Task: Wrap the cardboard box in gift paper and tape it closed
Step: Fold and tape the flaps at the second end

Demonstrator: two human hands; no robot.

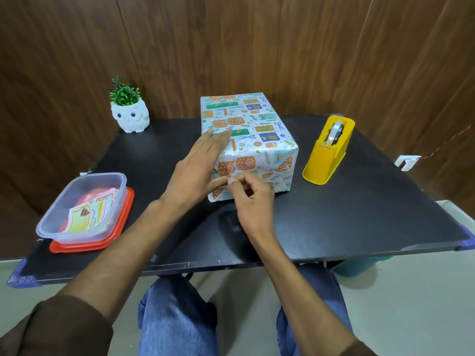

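Observation:
The box, covered in white gift paper with orange, green and blue prints, stands in the middle of the black table. My left hand lies flat against its left side, fingers reaching over the top edge and thumb on the near end. My right hand is at the near end flap, its thumb and forefinger pinched together at the paper next to my left thumb; whether a small piece of tape is between them is too small to tell. A yellow tape dispenser stands right of the box.
A clear plastic tub with printed cards sits on a red lid at the near left. A white owl pot with a green plant stands at the back left. Wood-panel wall behind. My knees are under the table's front edge.

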